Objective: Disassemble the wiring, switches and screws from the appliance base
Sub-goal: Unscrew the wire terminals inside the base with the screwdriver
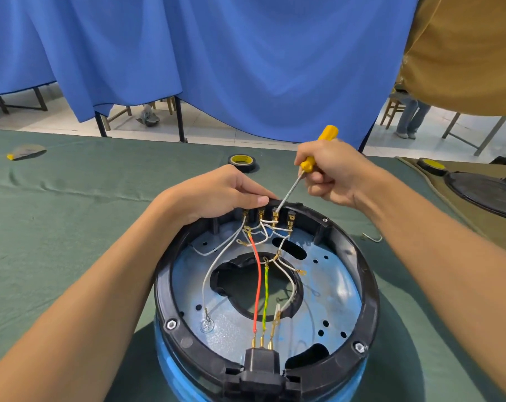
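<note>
A round blue appliance base (344,300) with a black rim lies upside down on the green cloth. White, red (257,285) and green-yellow (265,297) wires run from a black power socket (262,362) at the near rim to brass switch terminals (275,216) at the far rim. My left hand (217,192) grips the far rim beside the terminals. My right hand (333,172) grips a yellow-handled screwdriver (318,149), its tip on a terminal.
A roll of black tape (242,161) lies just beyond the base. A yellow-handled scraper (25,152) sits at far left. Another tape roll (431,166) and a black round lid (486,195) lie on the right. Blue curtains hang behind the table.
</note>
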